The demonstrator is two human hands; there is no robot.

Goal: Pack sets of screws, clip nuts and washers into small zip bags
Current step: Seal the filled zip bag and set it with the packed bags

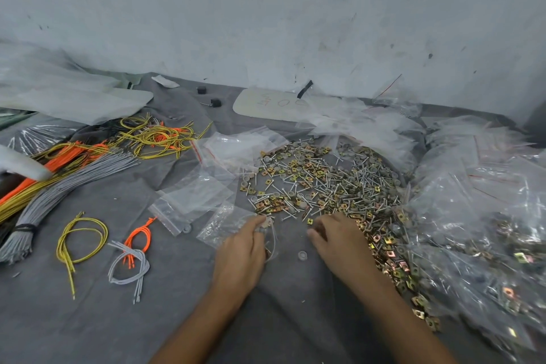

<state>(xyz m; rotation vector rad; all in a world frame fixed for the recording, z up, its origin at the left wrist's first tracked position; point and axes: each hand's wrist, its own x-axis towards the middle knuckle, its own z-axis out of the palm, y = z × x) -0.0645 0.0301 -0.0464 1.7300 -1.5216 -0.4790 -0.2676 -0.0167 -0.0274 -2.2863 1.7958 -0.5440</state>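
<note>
Clear plastic zip bag [220, 226] is pinched by the curled fingers of the left hand [240, 251]; the right hand [339, 241] lies palm-down at the near edge of the hardware pile [319, 186], fingers tucked, grasp unclear

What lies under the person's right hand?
The right hand covers the near edge of the pile of screws, clip nuts and washers, spread on the grey cloth. Which pieces sit beneath its fingers, or whether it pinches any, is hidden.
</note>
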